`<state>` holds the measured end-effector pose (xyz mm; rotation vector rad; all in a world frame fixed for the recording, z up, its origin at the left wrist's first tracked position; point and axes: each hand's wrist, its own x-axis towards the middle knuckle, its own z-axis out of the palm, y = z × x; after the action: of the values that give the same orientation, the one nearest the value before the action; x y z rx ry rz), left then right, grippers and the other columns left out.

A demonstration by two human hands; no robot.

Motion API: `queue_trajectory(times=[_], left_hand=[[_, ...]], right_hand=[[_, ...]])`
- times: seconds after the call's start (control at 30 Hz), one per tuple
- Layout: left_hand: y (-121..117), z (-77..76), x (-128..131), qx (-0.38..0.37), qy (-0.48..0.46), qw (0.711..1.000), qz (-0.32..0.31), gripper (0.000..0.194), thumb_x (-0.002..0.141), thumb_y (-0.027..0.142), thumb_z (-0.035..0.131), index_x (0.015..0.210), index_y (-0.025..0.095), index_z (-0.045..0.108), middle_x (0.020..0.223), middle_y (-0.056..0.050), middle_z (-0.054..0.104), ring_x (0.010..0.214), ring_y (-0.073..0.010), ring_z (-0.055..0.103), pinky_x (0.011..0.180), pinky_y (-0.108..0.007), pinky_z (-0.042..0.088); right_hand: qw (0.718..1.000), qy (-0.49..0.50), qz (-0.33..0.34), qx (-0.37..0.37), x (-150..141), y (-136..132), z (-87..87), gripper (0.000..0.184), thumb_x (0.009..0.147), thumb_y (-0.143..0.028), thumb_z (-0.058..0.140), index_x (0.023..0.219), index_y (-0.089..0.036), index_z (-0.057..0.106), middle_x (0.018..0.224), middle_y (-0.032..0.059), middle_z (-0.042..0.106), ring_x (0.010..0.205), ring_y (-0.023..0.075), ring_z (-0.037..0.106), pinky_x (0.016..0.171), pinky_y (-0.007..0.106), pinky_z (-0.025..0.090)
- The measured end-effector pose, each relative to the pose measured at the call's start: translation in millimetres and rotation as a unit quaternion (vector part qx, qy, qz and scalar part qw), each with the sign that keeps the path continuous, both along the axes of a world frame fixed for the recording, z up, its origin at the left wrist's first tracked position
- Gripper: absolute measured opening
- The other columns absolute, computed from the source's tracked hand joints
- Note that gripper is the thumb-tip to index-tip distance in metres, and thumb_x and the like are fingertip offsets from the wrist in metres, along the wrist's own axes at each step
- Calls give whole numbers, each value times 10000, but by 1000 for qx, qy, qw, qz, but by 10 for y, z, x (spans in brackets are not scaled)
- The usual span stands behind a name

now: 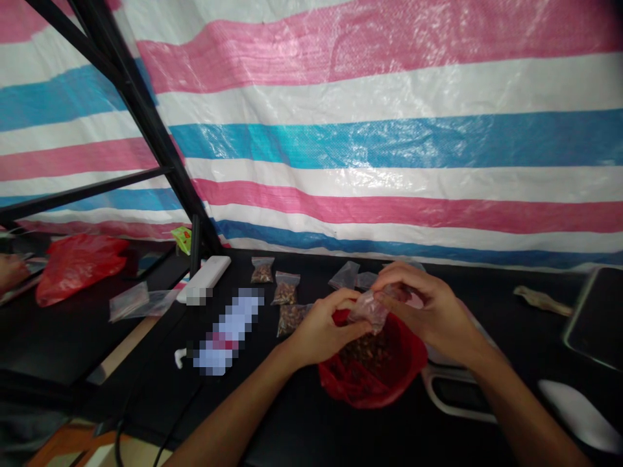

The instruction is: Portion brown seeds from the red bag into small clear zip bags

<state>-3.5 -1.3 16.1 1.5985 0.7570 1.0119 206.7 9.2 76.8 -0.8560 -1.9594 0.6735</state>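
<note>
Both of my hands pinch a small clear plastic bag (370, 310) above a red plastic bag (370, 392), which lies spread open with brown, grain-like bits (367, 353) in it. My left hand (324, 326) grips the clear bag's left side between thumb and fingers. On its other side, my right hand (428, 311) holds it near the top. Whether the clear bag has anything inside, I cannot tell. To the left of my left hand lie filled zip bags: one at the back (262, 270), another in the middle (286, 288) and a third (292, 319) close to my wrist.
Flat clear bags (344, 275) lie behind my hands. A scale (455, 392) sits under my right forearm, with a white mouse (579, 415) farther right. At left are a white power strip (207, 275), a blurred-out phone-like object (228, 334) and another red bag (80, 266). A black metal post (141, 123) rises behind.
</note>
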Motion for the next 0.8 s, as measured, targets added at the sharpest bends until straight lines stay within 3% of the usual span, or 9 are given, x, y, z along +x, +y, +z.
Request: queue_trajectory(times=[0.23, 0.4, 0.47, 0.53, 0.6, 0.63, 0.7, 0.73, 0.8], left_hand=[[14, 0, -2, 17, -3, 998, 64, 226, 823, 324, 823, 946, 154, 739, 1020, -77, 770, 895, -193, 727, 849, -297, 558], [-6, 59, -14, 111, 53, 992, 31, 313, 790, 347, 861, 1048, 198, 762, 1168, -77, 753, 1124, -234, 687, 1036, -331, 505], [36, 74, -61, 142, 78, 982, 100, 215, 924, 359, 716, 1070, 203, 746, 1134, -79, 755, 1114, -228, 680, 1030, -346, 503], [114, 69, -156, 153, 133, 941, 270, 285, 1047, 315, 464, 1034, 193, 721, 1058, -89, 747, 1038, -226, 680, 969, -370, 517], [206, 36, -292, 155, 276, 840, 440, 232, 1015, 268, 487, 1005, 169, 697, 1008, -115, 718, 1024, -280, 653, 967, -435, 494], [248, 9, -365, 153, 348, 785, 488, 203, 979, 264, 542, 1069, 149, 682, 1056, -144, 701, 1075, -321, 631, 975, -466, 483], [315, -60, -496, 139, 461, 709, 516, 331, 954, 300, 592, 1226, 117, 639, 1181, -205, 660, 1169, -383, 591, 976, -501, 469], [340, -95, -546, 127, 496, 700, 498, 349, 950, 310, 606, 1237, 114, 633, 1173, -207, 664, 1165, -387, 596, 966, -495, 473], [373, -144, -602, 115, 518, 717, 452, 327, 943, 286, 625, 1228, 126, 638, 1135, -186, 692, 1140, -373, 615, 968, -488, 472]], right_hand=[[999, 20, -28, 12, -4, 10, -15, 47, 944, -246, 672, 920, -244, 712, 926, 20, 673, 738, 151, 557, 660, 294, 452], [998, 8, -63, 15, 6, 58, -78, 55, 926, -282, 691, 902, -248, 727, 853, 10, 690, 717, 161, 581, 651, 298, 471], [992, 33, -120, 27, 30, 107, -136, 76, 916, -323, 708, 925, -253, 737, 870, 12, 709, 727, 168, 604, 675, 307, 492], [978, 79, -191, 30, 57, 163, -197, 133, 903, -377, 724, 958, -256, 739, 912, 21, 734, 768, 184, 652, 723, 325, 525], [961, 122, -246, 23, 82, 219, -248, 204, 889, -428, 731, 990, -251, 733, 945, 38, 755, 809, 211, 702, 770, 356, 560], [954, 130, -270, 18, 93, 245, -269, 237, 884, -451, 729, 1006, -247, 730, 946, 46, 763, 808, 223, 719, 774, 370, 575], [942, 119, -312, 16, 118, 297, -309, 289, 879, -488, 712, 1024, -238, 727, 936, 60, 771, 798, 239, 739, 772, 389, 597], [938, 109, -329, 17, 134, 322, -333, 304, 881, -499, 699, 1027, -234, 728, 938, 67, 773, 805, 247, 747, 774, 396, 605], [934, 83, -347, 13, 172, 374, -390, 295, 878, -491, 688, 1012, -233, 739, 966, 78, 778, 845, 266, 757, 800, 417, 611]])
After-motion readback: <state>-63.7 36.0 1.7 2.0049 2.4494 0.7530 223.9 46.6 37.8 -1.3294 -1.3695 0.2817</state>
